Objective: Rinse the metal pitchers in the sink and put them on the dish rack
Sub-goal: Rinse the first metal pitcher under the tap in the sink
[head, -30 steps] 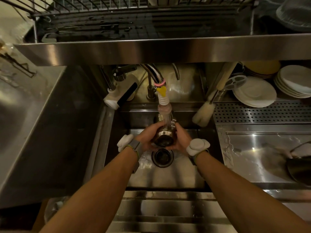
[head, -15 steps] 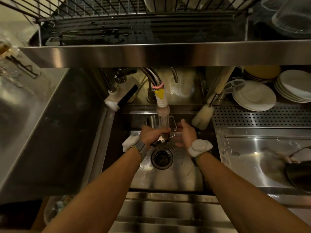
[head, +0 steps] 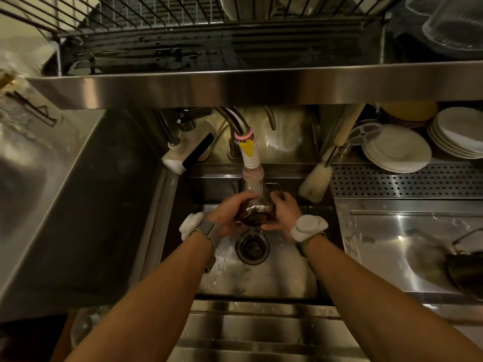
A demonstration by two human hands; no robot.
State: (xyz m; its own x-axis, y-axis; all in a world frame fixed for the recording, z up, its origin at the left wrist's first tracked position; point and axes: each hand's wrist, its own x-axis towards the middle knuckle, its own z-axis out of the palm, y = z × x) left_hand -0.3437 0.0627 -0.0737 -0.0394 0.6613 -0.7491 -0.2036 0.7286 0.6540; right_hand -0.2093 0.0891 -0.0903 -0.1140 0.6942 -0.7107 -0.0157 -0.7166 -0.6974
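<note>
A small metal pitcher (head: 257, 211) is held over the sink (head: 261, 278), tipped so its base faces me, right under the faucet nozzle (head: 251, 163). Water runs over it and dribbles toward the drain (head: 252, 247). My left hand (head: 230, 214) grips its left side and my right hand (head: 283, 212) grips its right side, near the wire handle. A second dark metal pitcher (head: 466, 273) lies on the drainboard at the far right, partly cut off. The wire dish rack (head: 156, 19) sits on the shelf above.
A steel shelf edge (head: 261, 84) overhangs the faucet. A bottle brush (head: 317, 182) leans at the sink's back right. Stacks of white plates (head: 397, 150) sit behind a perforated tray (head: 407, 182). A white dispenser (head: 188, 152) stands left of the faucet.
The pitcher has been tipped from mouth-up to base toward me. My right hand, off the pitcher half a second ago, is now closed on its right side.
</note>
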